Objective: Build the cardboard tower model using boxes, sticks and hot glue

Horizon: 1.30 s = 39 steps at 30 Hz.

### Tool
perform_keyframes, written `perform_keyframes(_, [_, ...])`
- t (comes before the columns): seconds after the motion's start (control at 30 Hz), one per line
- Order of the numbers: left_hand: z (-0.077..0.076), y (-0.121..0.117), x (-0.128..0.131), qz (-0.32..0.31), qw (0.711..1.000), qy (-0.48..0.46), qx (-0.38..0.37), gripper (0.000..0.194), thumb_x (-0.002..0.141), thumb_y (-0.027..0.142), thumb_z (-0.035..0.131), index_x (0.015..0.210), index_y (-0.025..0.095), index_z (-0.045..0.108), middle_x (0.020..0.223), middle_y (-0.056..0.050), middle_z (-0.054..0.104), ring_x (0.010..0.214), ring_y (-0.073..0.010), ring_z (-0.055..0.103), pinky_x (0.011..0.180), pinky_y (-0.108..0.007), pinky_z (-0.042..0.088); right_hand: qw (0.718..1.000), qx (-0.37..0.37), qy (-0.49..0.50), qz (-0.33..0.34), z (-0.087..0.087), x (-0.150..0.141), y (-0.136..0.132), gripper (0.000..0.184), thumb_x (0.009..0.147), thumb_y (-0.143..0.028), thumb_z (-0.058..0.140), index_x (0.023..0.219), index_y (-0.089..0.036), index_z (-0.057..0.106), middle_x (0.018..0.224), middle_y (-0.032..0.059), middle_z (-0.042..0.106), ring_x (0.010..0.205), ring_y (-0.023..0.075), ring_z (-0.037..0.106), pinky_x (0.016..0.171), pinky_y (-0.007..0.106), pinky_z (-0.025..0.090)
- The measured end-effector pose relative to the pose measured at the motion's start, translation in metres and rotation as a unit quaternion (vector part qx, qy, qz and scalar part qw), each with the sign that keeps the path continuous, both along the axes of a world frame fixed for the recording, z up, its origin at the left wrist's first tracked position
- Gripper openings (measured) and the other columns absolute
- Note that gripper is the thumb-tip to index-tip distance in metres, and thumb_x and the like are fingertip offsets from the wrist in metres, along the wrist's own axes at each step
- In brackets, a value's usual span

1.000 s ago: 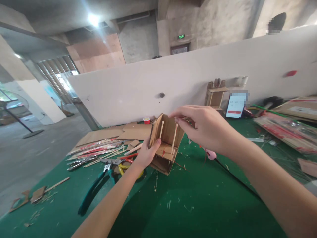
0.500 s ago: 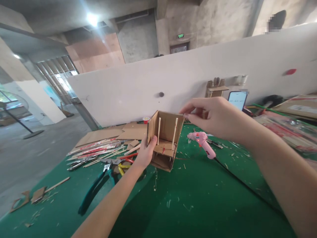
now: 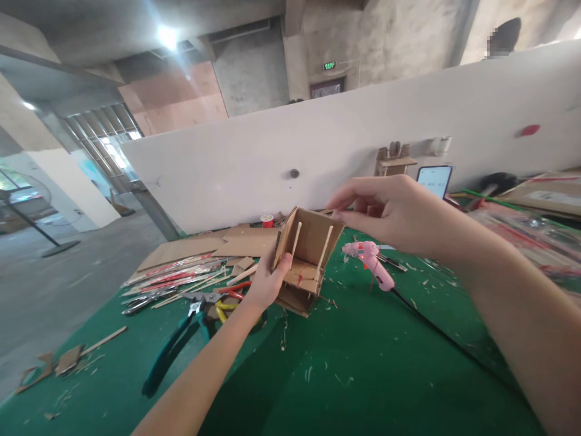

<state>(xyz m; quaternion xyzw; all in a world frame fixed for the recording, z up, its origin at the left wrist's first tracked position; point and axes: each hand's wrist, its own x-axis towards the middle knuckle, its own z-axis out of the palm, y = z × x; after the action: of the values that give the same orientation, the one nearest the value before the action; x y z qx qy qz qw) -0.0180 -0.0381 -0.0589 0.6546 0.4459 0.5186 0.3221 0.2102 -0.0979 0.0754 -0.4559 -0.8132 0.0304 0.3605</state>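
Observation:
My left hand (image 3: 269,280) grips the left side of a small cardboard box (image 3: 320,233), thumb in front. The box is held tilted above the table, its open side towards me. Inside, two thin wooden sticks (image 3: 324,249) rise from a cardboard shelf (image 3: 302,274), with a hollow compartment below. My right hand (image 3: 376,203) is at the box's upper right corner, thumb and forefinger pinched together. Whether anything small is between those fingertips I cannot make out. A pink glue gun (image 3: 372,261) with a black cord lies on the table beneath my right hand.
Teal-handled pliers (image 3: 181,339) and a red-and-yellow-handled tool (image 3: 227,303) lie left of the box. Behind them are cardboard sheets (image 3: 181,249) and bundled sticks (image 3: 170,275). A phone (image 3: 434,181) and another cardboard structure (image 3: 394,165) stand by the white partition (image 3: 218,169).
The box has tipped upright and then tilted again in my left hand. My right hand has moved from the right stick's top to the box's upper right corner, uncovering the glue gun.

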Motion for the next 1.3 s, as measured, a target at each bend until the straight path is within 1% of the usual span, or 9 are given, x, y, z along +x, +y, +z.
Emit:
perform_keyframes(0.1, [-0.001, 0.004, -0.002, -0.001, 1.000, -0.012, 0.007, 0.049, 0.084, 0.053, 0.055, 0.117, 0.018, 0.061, 0.120, -0.009, 0.065, 0.128, -0.0253, 0.047, 0.107, -0.034, 0.037, 0.998, -0.049, -0.030, 0.035, 0.003, 0.007, 0.000, 0.018, 0.089, -0.035, 0.053, 0.097, -0.028, 0.067, 0.063, -0.0010, 0.065, 0.052, 0.0153, 0.061, 0.047, 0.029, 0.044])
perform_keyframes(0.17, [-0.002, 0.007, -0.003, -0.003, 0.999, -0.036, 0.003, 0.052, 0.084, 0.055, 0.054, 0.118, 0.017, 0.060, 0.124, -0.010, 0.062, 0.128, -0.0251, 0.047, 0.107, -0.035, 0.036, 0.997, -0.051, -0.058, 0.014, 0.003, 0.011, 0.003, 0.017, 0.087, -0.033, 0.054, 0.095, -0.028, 0.068, 0.060, -0.0019, 0.064, 0.050, 0.0145, 0.059, 0.046, 0.028, 0.042])
perform_keyframes(0.3, [-0.002, 0.006, -0.003, -0.007, 0.999, -0.041, -0.002, 0.054, 0.084, 0.056, 0.053, 0.119, 0.016, 0.059, 0.125, -0.010, 0.061, 0.123, -0.0245, 0.051, 0.105, -0.034, 0.038, 0.986, 0.082, -0.066, -0.129, -0.003, 0.015, 0.017, 0.016, 0.084, -0.028, 0.054, 0.090, -0.025, 0.068, 0.066, 0.0000, 0.066, 0.058, 0.0160, 0.060, 0.053, 0.029, 0.040])
perform_keyframes(0.37, [0.000, 0.001, 0.000, -0.022, 1.000, -0.017, 0.010, 0.052, 0.084, 0.056, 0.052, 0.119, 0.017, 0.059, 0.121, -0.009, 0.064, 0.119, -0.0240, 0.054, 0.103, -0.033, 0.040, 0.979, 0.124, -0.070, -0.148, -0.007, 0.014, 0.023, 0.017, 0.084, -0.026, 0.053, 0.091, -0.024, 0.068, 0.072, 0.0011, 0.068, 0.064, 0.0167, 0.060, 0.056, 0.029, 0.040])
perform_keyframes(0.5, [0.007, -0.006, 0.004, -0.040, 0.999, 0.010, 0.021, 0.052, 0.084, 0.056, 0.053, 0.120, 0.018, 0.059, 0.110, -0.009, 0.068, 0.110, -0.0244, 0.059, 0.100, -0.034, 0.043, 0.983, 0.144, -0.045, -0.107, -0.011, 0.004, 0.023, 0.019, 0.085, -0.022, 0.049, 0.088, -0.024, 0.068, 0.079, 0.0011, 0.070, 0.067, 0.0153, 0.060, 0.060, 0.028, 0.041])
perform_keyframes(0.63, [0.009, -0.005, 0.004, -0.019, 1.000, 0.007, 0.021, 0.051, 0.085, 0.056, 0.051, 0.118, 0.018, 0.059, 0.108, -0.008, 0.068, 0.110, -0.0243, 0.058, 0.100, -0.033, 0.043, 0.989, 0.129, -0.010, -0.065, -0.008, 0.001, 0.015, 0.017, 0.085, -0.024, 0.050, 0.086, -0.025, 0.068, 0.071, -0.0003, 0.068, 0.057, 0.0133, 0.056, 0.056, 0.028, 0.042])
perform_keyframes(0.93, [0.007, -0.005, 0.003, -0.013, 0.999, 0.021, 0.022, 0.048, 0.085, 0.052, 0.053, 0.119, 0.020, 0.060, 0.109, -0.009, 0.068, 0.114, -0.0262, 0.056, 0.100, -0.036, 0.042, 0.987, 0.142, 0.025, -0.077, -0.001, 0.007, 0.011, 0.011, 0.083, -0.022, 0.057, 0.082, -0.025, 0.068, 0.070, -0.0012, 0.065, 0.057, 0.0121, 0.053, 0.055, 0.027, 0.040])
perform_keyframes(1.17, [0.010, -0.010, 0.008, -0.118, 0.985, 0.090, 0.091, 0.044, 0.087, 0.044, 0.052, 0.123, 0.020, 0.058, 0.110, -0.010, 0.068, 0.118, -0.0262, 0.054, 0.103, -0.038, 0.040, 0.982, 0.172, -0.003, -0.082, -0.004, -0.002, 0.010, 0.015, 0.085, -0.023, 0.052, 0.086, -0.025, 0.068, 0.071, 0.0006, 0.065, 0.062, 0.0151, 0.058, 0.059, 0.029, 0.040])
perform_keyframes(1.3, [0.006, -0.008, 0.007, -0.074, 0.991, 0.090, 0.067, 0.043, 0.087, 0.051, 0.051, 0.114, 0.020, 0.063, 0.104, -0.011, 0.068, 0.112, -0.0275, 0.057, 0.095, -0.036, 0.046, 0.975, 0.203, -0.013, -0.085, -0.004, -0.006, 0.007, 0.017, 0.087, -0.024, 0.050, 0.085, -0.027, 0.067, 0.077, 0.0022, 0.067, 0.073, 0.0188, 0.060, 0.065, 0.032, 0.043])
